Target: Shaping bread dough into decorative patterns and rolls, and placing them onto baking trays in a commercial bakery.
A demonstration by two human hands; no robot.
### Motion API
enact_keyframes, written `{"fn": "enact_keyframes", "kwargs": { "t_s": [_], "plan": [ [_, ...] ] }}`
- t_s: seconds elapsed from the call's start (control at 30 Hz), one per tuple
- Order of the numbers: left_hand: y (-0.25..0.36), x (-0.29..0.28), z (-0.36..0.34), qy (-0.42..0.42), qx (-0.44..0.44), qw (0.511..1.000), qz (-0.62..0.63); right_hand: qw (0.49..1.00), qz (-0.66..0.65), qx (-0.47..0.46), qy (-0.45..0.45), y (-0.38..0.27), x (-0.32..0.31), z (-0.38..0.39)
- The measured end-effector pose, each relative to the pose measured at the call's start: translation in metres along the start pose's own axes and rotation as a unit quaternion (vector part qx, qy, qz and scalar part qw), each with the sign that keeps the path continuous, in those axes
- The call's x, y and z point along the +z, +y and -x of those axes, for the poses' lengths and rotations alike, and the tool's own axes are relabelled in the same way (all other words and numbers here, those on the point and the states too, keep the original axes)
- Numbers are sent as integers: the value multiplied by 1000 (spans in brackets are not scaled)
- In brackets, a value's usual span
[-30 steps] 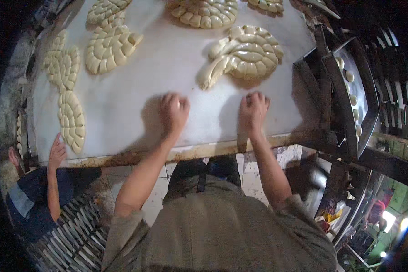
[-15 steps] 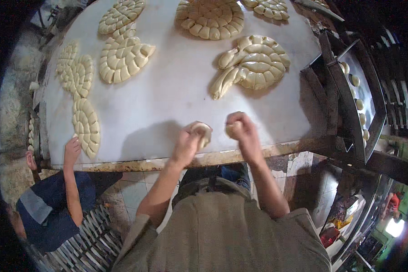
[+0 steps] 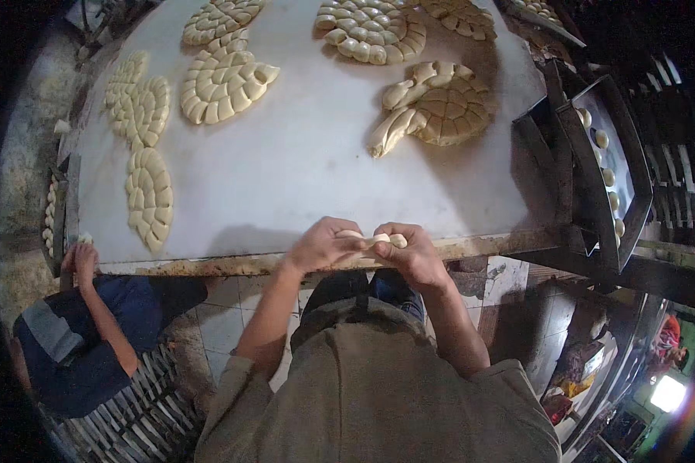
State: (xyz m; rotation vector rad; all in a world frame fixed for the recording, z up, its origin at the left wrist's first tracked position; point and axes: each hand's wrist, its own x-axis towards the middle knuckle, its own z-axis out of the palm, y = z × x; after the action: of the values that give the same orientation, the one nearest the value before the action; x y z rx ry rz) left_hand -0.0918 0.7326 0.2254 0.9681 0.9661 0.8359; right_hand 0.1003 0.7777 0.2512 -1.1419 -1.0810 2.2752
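Just above the table's front edge, my left hand (image 3: 326,245) and my right hand (image 3: 415,261) meet at pale dough (image 3: 382,238). Fingers and thumbs of both hands are closed on it, and it bulges out between them; whether it is one piece or two I cannot tell. Farther back lies a round slab of scored dough (image 3: 452,108), with a loose strip curling off its left side. To the left are a scored dough fan (image 3: 225,86) and a long chain of dough segments (image 3: 150,197).
More scored dough rounds (image 3: 371,31) lie at the far side of the white table (image 3: 301,170). At right, a metal rack (image 3: 552,147) stands by a tray of dough balls (image 3: 608,177). A co-worker's hand (image 3: 81,258) is at the table's left corner, beside another tray of dough (image 3: 51,220).
My hands have come together from apart, each having held dough, and now grip it between them. The co-worker's hand has left the dough chain and moved left to the table corner.
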Motion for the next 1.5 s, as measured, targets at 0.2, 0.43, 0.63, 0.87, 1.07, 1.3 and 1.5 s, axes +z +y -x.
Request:
{"fn": "enact_keyframes", "kwargs": {
  "t_s": [0.2, 0.43, 0.63, 0.87, 1.07, 1.3, 1.5],
  "plan": [
    [2, -61, 21, 121, -52, 983, -124, 976, -217, -4, 27, -9, -39, 11],
    [-44, -80, 47, 328, 84, 786, -518, 855, 300, -172, 387, 15, -153, 8],
    [-26, -132, -2, 368, 116, 669, -635, 594, 656, -214, 414, -5, -203, -22],
    [-50, -83, -106, 519, 145, 726, -428, 601, 576, -201, 517, -15, -166, -93],
    [-64, -71, -2, 384, 189, 714, -554, 591, 630, -359, 355, 31, -178, -23],
    [-24, -162, -82, 591, 93, 659, -456, 596, 518, -198, 580, -48, -206, -97],
    [-52, -75, -49, 477, 148, 704, -505, 658, 564, -288, 407, 12, -162, -70]
  ]
}}
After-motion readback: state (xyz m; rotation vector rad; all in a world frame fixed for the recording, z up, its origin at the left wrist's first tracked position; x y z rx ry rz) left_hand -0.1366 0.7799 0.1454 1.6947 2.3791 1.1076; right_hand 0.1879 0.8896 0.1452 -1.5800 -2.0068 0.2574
